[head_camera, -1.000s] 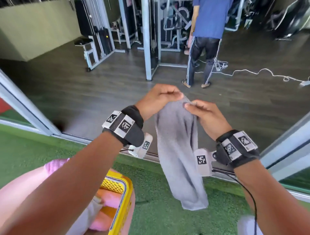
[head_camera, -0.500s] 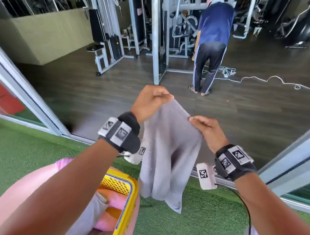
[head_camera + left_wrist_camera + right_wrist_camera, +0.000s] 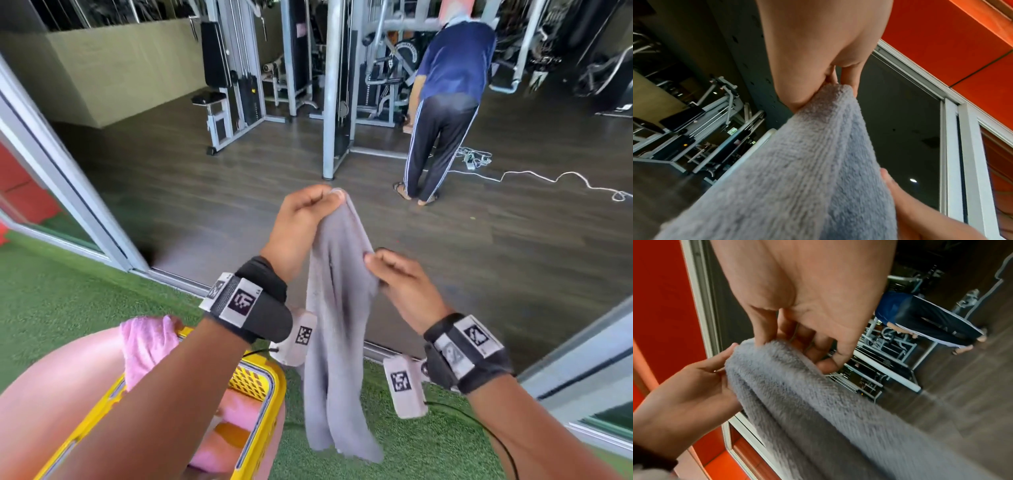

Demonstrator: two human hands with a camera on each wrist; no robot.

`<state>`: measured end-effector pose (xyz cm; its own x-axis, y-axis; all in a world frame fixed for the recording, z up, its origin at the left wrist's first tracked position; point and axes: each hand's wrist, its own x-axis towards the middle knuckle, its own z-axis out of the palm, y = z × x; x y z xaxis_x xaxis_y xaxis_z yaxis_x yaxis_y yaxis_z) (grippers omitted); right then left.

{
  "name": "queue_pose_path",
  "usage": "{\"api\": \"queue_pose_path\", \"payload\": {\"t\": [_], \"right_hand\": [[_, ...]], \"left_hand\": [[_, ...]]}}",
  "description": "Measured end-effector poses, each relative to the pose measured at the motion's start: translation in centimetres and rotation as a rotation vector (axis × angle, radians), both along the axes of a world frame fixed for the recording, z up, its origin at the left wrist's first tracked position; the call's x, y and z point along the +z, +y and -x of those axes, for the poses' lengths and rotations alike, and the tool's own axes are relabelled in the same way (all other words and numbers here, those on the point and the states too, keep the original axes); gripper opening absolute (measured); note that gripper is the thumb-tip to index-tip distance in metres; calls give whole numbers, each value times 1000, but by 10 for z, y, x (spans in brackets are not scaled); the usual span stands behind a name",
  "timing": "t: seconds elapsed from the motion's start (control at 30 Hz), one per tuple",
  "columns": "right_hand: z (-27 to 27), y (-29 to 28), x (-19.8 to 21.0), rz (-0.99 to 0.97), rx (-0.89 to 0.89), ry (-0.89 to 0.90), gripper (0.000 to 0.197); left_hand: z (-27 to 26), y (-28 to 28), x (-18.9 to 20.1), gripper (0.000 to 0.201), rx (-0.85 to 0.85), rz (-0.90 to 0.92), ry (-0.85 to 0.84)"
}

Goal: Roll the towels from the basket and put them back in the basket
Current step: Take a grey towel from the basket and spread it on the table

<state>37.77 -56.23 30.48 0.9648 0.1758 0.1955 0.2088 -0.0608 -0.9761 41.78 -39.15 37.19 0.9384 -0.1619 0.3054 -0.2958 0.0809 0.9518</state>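
**Grey towel hanging between two hands, not yet rolled**

From the head view, the left hand (image 3: 301,226) is pinching the top corner of the grey towel (image 3: 337,342) up high, while the right hand (image 3: 402,286) is gripping the towel's right edge lower down. The cloth is dangling bunched and creased over the green turf (image 3: 61,301), just right of the yellow basket (image 3: 270,387), where pink towels (image 3: 147,342) are lying. A person in a blue shirt (image 3: 452,68) is bending at the far gym machines.

In the left wrist view, the thumb and fingers (image 3: 851,78) are clamping the towel's hem.

In the right wrist view, the right fingers (image 3: 764,326) are curling over a folded ridge of towel.

To my eye, the towel is needing straightening first: finding the second top corner, pulling the edge taut, then folding lengthwise so the roll is coming out even.
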Motion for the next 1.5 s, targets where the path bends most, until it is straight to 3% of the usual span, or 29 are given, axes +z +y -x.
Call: {"api": "queue_pose_path", "payload": {"t": [0.07, 0.13, 0.2, 0.27, 0.33, 0.4, 0.47, 0.6, 0.7, 0.8, 0.87, 0.97, 1.07, 1.2, 1.3, 1.4, 1.5], "right_hand": [[1, -1, 4, -9, -25, -18, 41], [-6, 0, 29, 60, -74, -116, 32], [-14, 4, 55, 100, -82, -212, 25], [-17, 11, 60, 64, -81, -219, 26], [-12, 16, 38, 31, -98, -169, 37], [1, 22, 11, -23, -68, -103, 48], [6, 20, 6, -48, -85, -107, 49], [-15, 9, 52, 46, -171, -217, 45], [-17, 18, 54, 94, -149, -231, 38], [0, 23, 21, 73, -49, -110, 35], [3, 16, 17, 139, 41, -85, 36], [-12, 3, 47, 183, -43, -213, 44], [-22, 7, 73, 154, -97, -278, 34], [-6, 22, 42, 68, 35, -101, 30], [-4, 17, 26, 83, 158, -28, 30], [-19, 12, 55, 50, 13, -171, 39], [-25, 22, 68, 56, -46, -300, 38]], "left_hand": [[0, 5, -7, 24, 3, -43, 19], [9, 1, -16, 11, -141, -179, 42], [20, -5, -19, 19, -255, -278, 27], [21, -5, -14, 23, -226, -170, 31], [12, 2, -5, 27, -154, 39, 88], [6, 9, -2, 33, -106, 121, 114], [7, 11, -9, 29, -104, 17, 117], [28, -2, -29, 37, -279, -246, 69], [30, -3, -14, 25, -169, -86, 48], [19, 5, -4, 40, -39, 38, 16], [22, 6, -11, 42, 21, 22, 33], [31, 3, -31, 32, -116, -62, 65], [40, -3, -27, 34, -230, -100, 77], [29, 6, 4, 31, -53, 103, 16], [16, 20, -4, 34, -29, 79, 5], [25, 14, -15, 19, -181, -92, 6], [26, 10, -10, 26, -255, -108, -14]]}}
